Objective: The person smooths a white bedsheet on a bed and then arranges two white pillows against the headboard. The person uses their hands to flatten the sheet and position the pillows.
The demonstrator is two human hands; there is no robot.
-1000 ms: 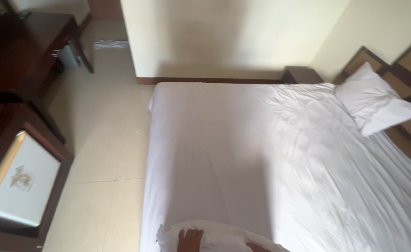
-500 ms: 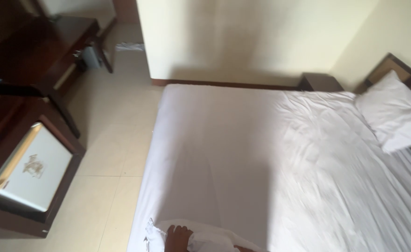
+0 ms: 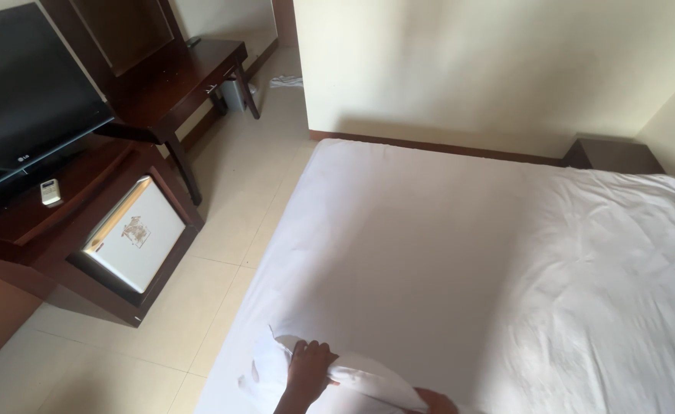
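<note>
Bed point(image 3: 460, 253) fills frame centre to 3 o'clock, one white sheet already spread flat across most of it, wrinkled toward 3. Bunched white fabric point(image 3: 353, 376) lies at 6 o'clock, not yet laid out. Left hand point(image 3: 308, 369) is clenched on that bundle; right hand point(image 3: 433, 401) barely shows at the bottom edge, grip cannot be told. One television point(image 3: 23, 115) at 10 o'clock, one mini fridge point(image 3: 134, 234) at 9, one remote point(image 3: 50, 192).
</note>
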